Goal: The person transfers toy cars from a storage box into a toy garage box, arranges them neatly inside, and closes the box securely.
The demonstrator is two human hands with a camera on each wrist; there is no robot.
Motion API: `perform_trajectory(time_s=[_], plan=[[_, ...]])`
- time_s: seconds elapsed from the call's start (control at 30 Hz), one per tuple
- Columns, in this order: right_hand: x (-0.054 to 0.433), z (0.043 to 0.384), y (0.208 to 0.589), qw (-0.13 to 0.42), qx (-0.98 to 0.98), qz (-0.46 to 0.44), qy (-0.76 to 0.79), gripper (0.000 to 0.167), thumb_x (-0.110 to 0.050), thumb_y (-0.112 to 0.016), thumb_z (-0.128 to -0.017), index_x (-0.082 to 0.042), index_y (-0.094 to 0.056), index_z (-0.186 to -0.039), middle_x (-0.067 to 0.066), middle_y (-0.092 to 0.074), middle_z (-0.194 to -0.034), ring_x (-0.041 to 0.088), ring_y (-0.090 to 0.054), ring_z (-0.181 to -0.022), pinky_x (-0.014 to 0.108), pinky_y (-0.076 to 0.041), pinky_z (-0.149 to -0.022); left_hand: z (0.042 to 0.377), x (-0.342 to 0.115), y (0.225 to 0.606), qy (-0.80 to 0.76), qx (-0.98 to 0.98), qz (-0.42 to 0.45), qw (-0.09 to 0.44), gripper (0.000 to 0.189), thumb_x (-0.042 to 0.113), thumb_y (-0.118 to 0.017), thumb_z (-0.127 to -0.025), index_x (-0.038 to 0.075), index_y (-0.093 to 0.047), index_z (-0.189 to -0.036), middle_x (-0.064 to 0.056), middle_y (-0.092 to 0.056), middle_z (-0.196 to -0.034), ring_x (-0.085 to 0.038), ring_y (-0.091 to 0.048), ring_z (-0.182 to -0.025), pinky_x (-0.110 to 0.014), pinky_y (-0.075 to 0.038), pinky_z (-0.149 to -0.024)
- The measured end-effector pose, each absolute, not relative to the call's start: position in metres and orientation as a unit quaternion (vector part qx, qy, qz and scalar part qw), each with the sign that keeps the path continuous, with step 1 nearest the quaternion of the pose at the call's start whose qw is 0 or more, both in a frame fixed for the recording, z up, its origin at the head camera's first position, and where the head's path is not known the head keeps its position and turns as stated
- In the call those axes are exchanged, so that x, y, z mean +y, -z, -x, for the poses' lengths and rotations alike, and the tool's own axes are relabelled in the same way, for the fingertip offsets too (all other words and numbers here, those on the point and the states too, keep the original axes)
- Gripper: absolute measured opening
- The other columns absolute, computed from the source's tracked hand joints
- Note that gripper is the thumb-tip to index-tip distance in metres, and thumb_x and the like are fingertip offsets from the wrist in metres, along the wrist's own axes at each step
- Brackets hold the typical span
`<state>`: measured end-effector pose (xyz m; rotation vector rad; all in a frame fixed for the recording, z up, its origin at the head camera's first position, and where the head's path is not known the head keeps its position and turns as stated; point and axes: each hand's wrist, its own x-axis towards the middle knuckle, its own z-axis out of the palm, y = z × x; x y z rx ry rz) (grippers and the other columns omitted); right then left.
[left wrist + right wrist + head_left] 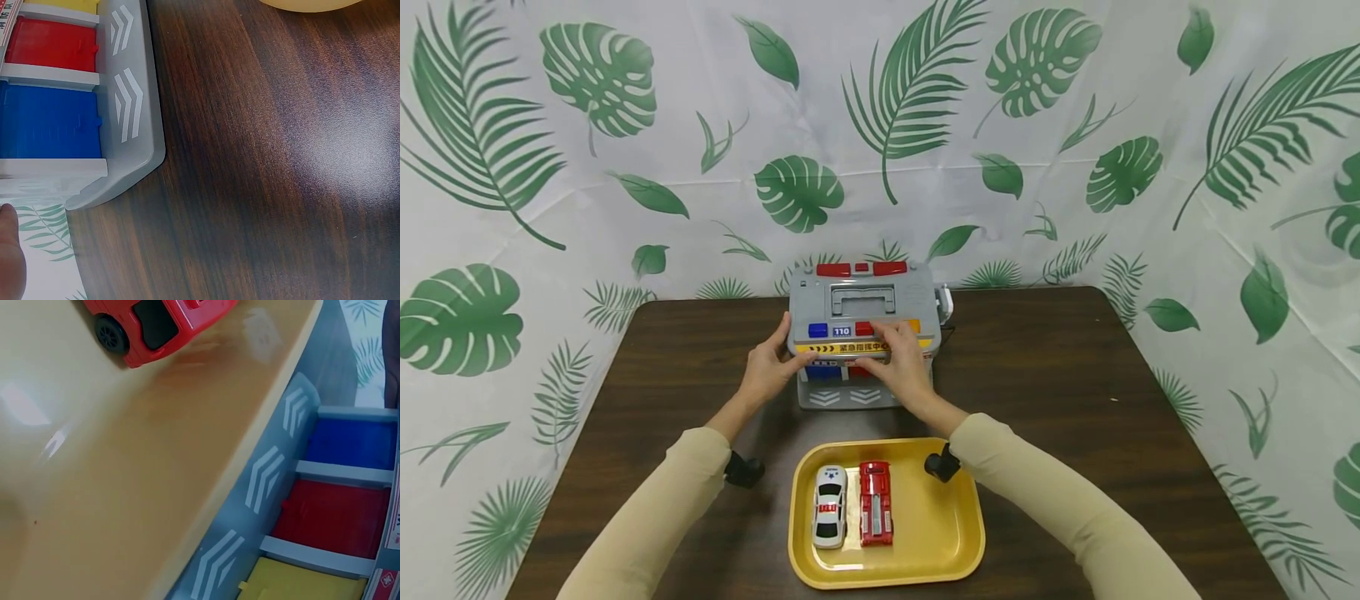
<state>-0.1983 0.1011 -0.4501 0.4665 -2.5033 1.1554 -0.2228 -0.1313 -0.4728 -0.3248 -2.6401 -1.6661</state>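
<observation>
A grey toy garage (812,304) with red lights on top and a folded carrying handle (862,300) stands at the table's far side. My left hand (766,367) holds its left front corner, fingers along the side and thumb at the front edge. My right hand (904,362) grips the front edge, fingertips on top beside the red button (863,328) and thumb below on the front. Below, the blue door (53,122), red door (53,45) and yellow door (300,582) are down. Only part of the left hand shows in the left wrist view; the right wrist view shows little of the right.
Nearer on the brown table (1045,375) lies a yellow tray (925,575), holding a white toy police car (830,508) and a red toy fire truck (876,504). A white part (946,304) sticks out of the garage's right side. A leaf-patterned cloth (700,225) hangs behind.
</observation>
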Motion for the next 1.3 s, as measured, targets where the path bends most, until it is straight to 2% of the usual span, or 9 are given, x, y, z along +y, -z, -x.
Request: perform_trajectory(time_s=[0.23, 0.43, 0.77, 0.83, 1.0, 1.13, 1.3], plan=[[0.099, 0.199, 0.454, 0.191, -0.877, -0.166, -0.408, 0.06, -0.012, -0.082, -0.071, 0.001, -0.059, -0.124, 0.016, -0.053, -0.106, 0.027, -0.05, -0.094, 0.041, -0.043, -0.082, 0.223, -0.13, 0.471, 0.525, -0.845, 0.098, -0.001, 0.086, 0.023, -0.07, -0.085, 0.011, -0.016, -0.15, -0.015, -0.036, -0.147, -0.026, -0.045, -0.128, -0.036, -0.044, -0.097], [0.097, 0.199, 0.457, 0.202, -0.885, -0.16, -0.389, 0.058, -0.014, -0.082, -0.072, -0.001, -0.059, -0.123, 0.014, -0.054, -0.107, 0.027, -0.051, -0.098, 0.041, -0.042, -0.087, 0.222, -0.13, 0.472, 0.53, -0.842, 0.099, -0.001, 0.086, 0.02, -0.07, -0.085, 0.01, -0.016, -0.15, -0.017, -0.039, -0.145, -0.028, -0.047, -0.126, -0.039, -0.045, -0.096], [0.096, 0.202, 0.46, 0.217, -0.897, -0.155, -0.353, 0.057, -0.018, -0.083, -0.071, -0.003, -0.061, -0.121, 0.011, -0.056, -0.104, 0.026, -0.051, -0.097, 0.04, -0.042, -0.085, 0.223, -0.131, 0.472, 0.534, -0.841, 0.092, -0.01, 0.086, 0.023, -0.07, -0.085, 0.013, -0.014, -0.151, -0.014, -0.038, -0.147, -0.026, -0.046, -0.127, -0.034, -0.044, -0.096], [0.095, 0.202, 0.461, 0.221, -0.898, -0.156, -0.347, 0.057, -0.018, -0.083, -0.07, -0.004, -0.06, -0.121, 0.011, -0.056, -0.103, 0.026, -0.051, -0.096, 0.04, -0.042, -0.084, 0.217, -0.129, 0.462, 0.536, -0.839, 0.096, -0.012, 0.085, 0.02, -0.069, -0.086, 0.009, -0.014, -0.15, -0.018, -0.037, -0.146, -0.029, -0.046, -0.127, -0.037, -0.044, -0.097], [0.094, 0.202, 0.462, 0.231, -0.9, -0.159, -0.332, 0.057, -0.017, -0.084, -0.069, -0.005, -0.06, -0.12, 0.01, -0.055, -0.101, 0.026, -0.05, -0.093, 0.039, -0.042, -0.08, 0.218, -0.129, 0.462, 0.539, -0.836, 0.1, -0.009, 0.084, 0.017, -0.069, -0.086, 0.007, -0.014, -0.15, -0.02, -0.037, -0.145, -0.032, -0.045, -0.127, -0.041, -0.043, -0.098], [0.094, 0.202, 0.462, 0.238, -0.902, -0.16, -0.323, 0.056, -0.017, -0.084, -0.07, -0.005, -0.06, -0.119, 0.01, -0.055, -0.1, 0.026, -0.051, -0.092, 0.038, -0.042, -0.079, 0.222, -0.131, 0.473, 0.533, -0.84, 0.104, -0.001, 0.086, 0.022, -0.069, -0.086, 0.011, -0.014, -0.15, -0.018, -0.04, -0.145, -0.03, -0.047, -0.126, -0.039, -0.044, -0.096], [0.094, 0.202, 0.462, 0.243, -0.902, -0.16, -0.319, 0.055, -0.017, -0.083, -0.07, -0.006, -0.061, -0.119, 0.009, -0.055, -0.099, 0.026, -0.051, -0.089, 0.037, -0.042, -0.077, 0.218, -0.129, 0.463, 0.53, -0.841, 0.103, -0.005, 0.085, 0.018, -0.069, -0.086, 0.008, -0.014, -0.15, -0.02, -0.04, -0.144, -0.031, -0.047, -0.126, -0.039, -0.044, -0.096]])
